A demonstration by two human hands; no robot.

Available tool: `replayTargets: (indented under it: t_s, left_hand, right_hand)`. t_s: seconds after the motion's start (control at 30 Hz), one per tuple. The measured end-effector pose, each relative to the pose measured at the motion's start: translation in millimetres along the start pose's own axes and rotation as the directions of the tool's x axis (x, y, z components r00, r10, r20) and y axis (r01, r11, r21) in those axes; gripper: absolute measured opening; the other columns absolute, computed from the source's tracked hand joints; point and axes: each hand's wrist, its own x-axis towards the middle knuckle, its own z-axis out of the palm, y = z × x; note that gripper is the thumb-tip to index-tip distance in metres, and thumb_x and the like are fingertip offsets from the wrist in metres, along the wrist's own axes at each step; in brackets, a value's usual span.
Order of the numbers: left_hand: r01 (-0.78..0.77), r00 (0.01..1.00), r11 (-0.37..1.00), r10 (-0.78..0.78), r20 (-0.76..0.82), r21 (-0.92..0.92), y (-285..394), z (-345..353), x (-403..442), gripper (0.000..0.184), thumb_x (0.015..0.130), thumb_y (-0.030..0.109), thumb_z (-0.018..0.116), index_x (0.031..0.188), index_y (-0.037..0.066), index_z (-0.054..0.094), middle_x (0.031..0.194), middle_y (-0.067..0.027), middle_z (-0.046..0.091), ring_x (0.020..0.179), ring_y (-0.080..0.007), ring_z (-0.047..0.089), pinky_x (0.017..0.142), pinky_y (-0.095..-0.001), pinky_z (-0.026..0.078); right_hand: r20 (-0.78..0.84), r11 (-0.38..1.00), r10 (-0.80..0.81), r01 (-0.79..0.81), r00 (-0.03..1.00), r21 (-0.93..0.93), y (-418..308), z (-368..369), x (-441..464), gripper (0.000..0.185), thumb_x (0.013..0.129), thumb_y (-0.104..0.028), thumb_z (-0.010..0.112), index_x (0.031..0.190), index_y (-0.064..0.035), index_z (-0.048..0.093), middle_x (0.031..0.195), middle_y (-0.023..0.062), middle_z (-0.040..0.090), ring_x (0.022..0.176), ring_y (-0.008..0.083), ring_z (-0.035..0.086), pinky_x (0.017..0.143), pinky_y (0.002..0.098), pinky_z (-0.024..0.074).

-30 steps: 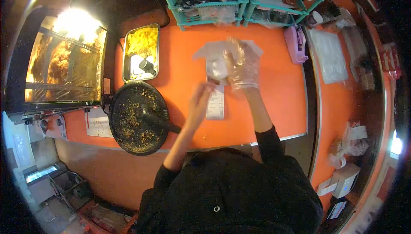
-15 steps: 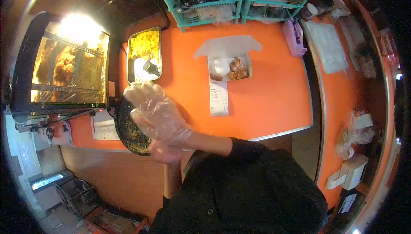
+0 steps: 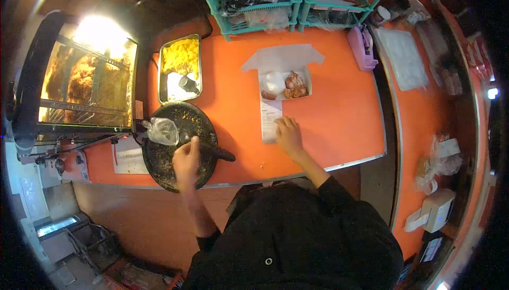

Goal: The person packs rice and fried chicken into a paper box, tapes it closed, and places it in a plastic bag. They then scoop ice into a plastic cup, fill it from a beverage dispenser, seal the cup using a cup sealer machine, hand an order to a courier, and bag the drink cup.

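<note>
My left hand (image 3: pixel 186 163) is bare, its fingers curled and thumb raised, over the near part of a dark round stone mortar (image 3: pixel 201 125) with crumbs in it. A crumpled clear plastic glove (image 3: pixel 161 131) shows over the mortar's left part, apart from my hand. A dark pestle (image 3: pixel 224 154) rests across the mortar's right rim. My right hand (image 3: pixel 289 135), bare with fingers apart, is at the right edge of a printed receipt (image 3: pixel 270 123). The receipt extends from beneath an open paper box (image 3: pixel 309 82) holding white rice (image 3: pixel 273 81) and a browned fried piece (image 3: pixel 295 85).
A metal tray (image 3: pixel 160 83) of yellow food stands behind the mortar, beside a lit glass display case (image 3: pixel 85 78). Teal shelves (image 3: pixel 254 6) hold bags at the back. A purple tape dispenser (image 3: pixel 362 49) is at the right; plastic bags (image 3: pixel 405 59) lie beyond it.
The clear glove has come off my right hand and is now over the mortar. My right hand has moved right to the receipt; my left hand has risen over the mortar's near part.
</note>
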Motion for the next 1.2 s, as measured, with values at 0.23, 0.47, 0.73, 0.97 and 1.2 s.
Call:
replayTargets:
  t_s: [0.23,0.47,0.73,0.97,1.2]
  left_hand:
    - [-0.874,0.485,0.469,0.857,0.175,0.125,13,182,60,0.064,0.066,0.015,0.075,0.125,0.011,0.05,0.136,-0.0152,0.042,0.12,-0.0359,0.046,0.095,-0.0435,0.043]
    - [-0.836,0.508,0.399,0.821,0.259,0.376,8,196,75,0.102,0.054,0.026,0.082,0.142,0.031,0.029,0.151,0.0026,0.022,0.139,-0.0313,0.02,0.104,-0.0647,0.02]
    - [-0.821,0.554,0.461,0.786,0.275,0.335,7,195,84,0.11,0.051,0.029,0.083,0.144,0.03,0.023,0.151,0.0044,0.022,0.14,-0.0278,0.019,0.103,-0.0653,0.02]
    - [-0.757,0.624,0.472,0.728,0.284,0.452,18,194,72,0.114,0.052,0.027,0.085,0.145,0.024,0.019,0.148,0.0051,0.026,0.139,-0.0267,0.021,0.103,-0.0653,0.022]
    - [-0.665,0.706,0.519,0.672,0.224,0.538,20,210,60,0.116,0.051,0.027,0.085,0.145,0.023,0.017,0.149,0.0039,0.023,0.139,-0.0284,0.02,0.104,-0.0656,0.02]
  right_hand:
    - [0.016,0.999,0.002,-0.003,1.0,0.047,5,-15,-27,0.037,0.069,-0.018,0.065,0.105,-0.0101,0.06,0.112,0.0052,0.051,0.104,0.0292,0.047,0.084,0.0434,0.0404]
    - [-0.181,0.938,0.313,-0.333,0.932,-0.093,3,-1,32,0.049,0.055,-0.031,0.077,0.096,-0.0107,0.057,0.106,0.0088,0.051,0.104,0.0302,0.047,0.081,0.0441,0.0406]
    - [-0.014,0.941,0.315,-0.314,0.949,-0.124,-6,-34,-46,0.052,0.059,-0.028,0.076,0.101,-0.0092,0.053,0.099,0.0141,0.048,0.099,0.0338,0.048,0.078,0.0454,0.0406]
    - [-0.425,0.874,-0.424,0.238,0.8,-0.424,-13,-141,165,0.058,0.07,-0.015,0.067,0.126,-0.0168,0.05,0.12,0.0151,0.053,0.114,0.0334,0.049,0.09,0.0495,0.0411]
    - [0.172,0.872,-0.113,0.18,0.979,-0.455,83,-177,181,0.056,0.075,-0.014,0.059,0.129,-0.0217,0.049,0.087,0.0149,0.065,0.083,0.0366,0.063,0.073,0.0469,0.0488]
